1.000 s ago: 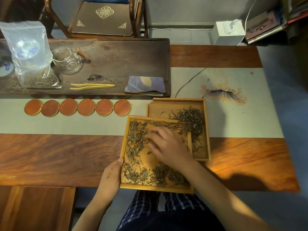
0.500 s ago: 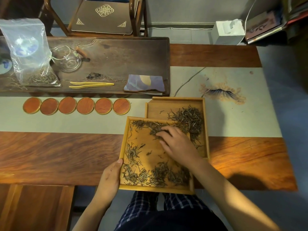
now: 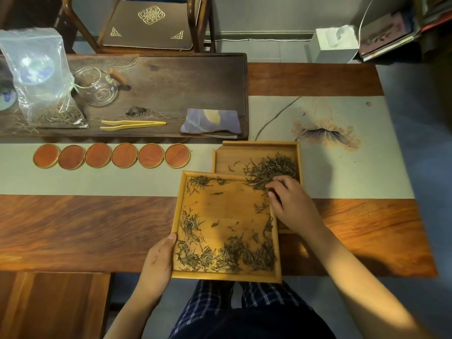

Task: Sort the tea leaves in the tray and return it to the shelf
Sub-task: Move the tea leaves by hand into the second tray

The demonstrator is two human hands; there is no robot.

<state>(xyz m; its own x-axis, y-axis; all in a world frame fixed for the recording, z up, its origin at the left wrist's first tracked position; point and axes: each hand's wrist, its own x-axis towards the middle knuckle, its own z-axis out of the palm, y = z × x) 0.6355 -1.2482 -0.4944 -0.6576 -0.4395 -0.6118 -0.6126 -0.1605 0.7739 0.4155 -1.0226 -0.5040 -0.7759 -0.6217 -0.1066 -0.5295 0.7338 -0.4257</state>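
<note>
Right hand (image 3: 291, 204) moved to far tray's (image 3: 254, 146) tea leaves (image 3: 271, 170) | no legible writing

Orange-brown coasters (image 3: 111, 155) — blue-plaid trousers (image 3: 208, 304)

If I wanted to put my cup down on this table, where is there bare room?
Free: the pale runner between the coasters and the near tray, the bare wood left of the left hand, and the runner right of the far tray. Crowded: the dark board with bag, glass pot and tongs.
</note>
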